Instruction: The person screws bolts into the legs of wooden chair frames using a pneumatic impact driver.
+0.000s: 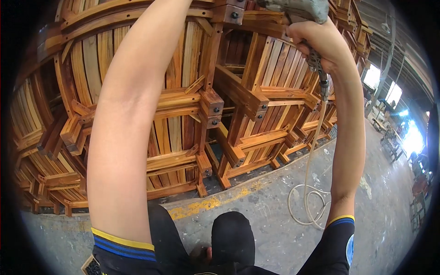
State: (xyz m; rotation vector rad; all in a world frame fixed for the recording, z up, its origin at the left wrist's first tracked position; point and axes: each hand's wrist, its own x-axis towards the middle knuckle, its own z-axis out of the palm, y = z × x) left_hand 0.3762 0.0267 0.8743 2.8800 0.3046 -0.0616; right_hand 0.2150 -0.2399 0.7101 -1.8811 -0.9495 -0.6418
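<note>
My right hand (pixel 316 39) is wrapped round the grip of an air impact wrench (pixel 305 7) at the top of the view. Its grey housing is cut off by the upper edge, and its working end cannot be made out clearly. A pale air hose (pixel 318 133) joins the bottom of the grip and drops to the floor. My left arm reaches up past the top edge, so the left hand is out of sight. In front of both arms stands stacked wooden slatted furniture (pixel 178 128), with black bolts (pixel 234 15) in its thick joints.
The hose lies in loops on the grey concrete floor (pixel 270 206), beside a worn yellow line (pixel 206 205). A box of small dark pieces (pixel 91 266) is at the lower left. Workshop equipment (pixel 389 137) stands along the right, near bright windows.
</note>
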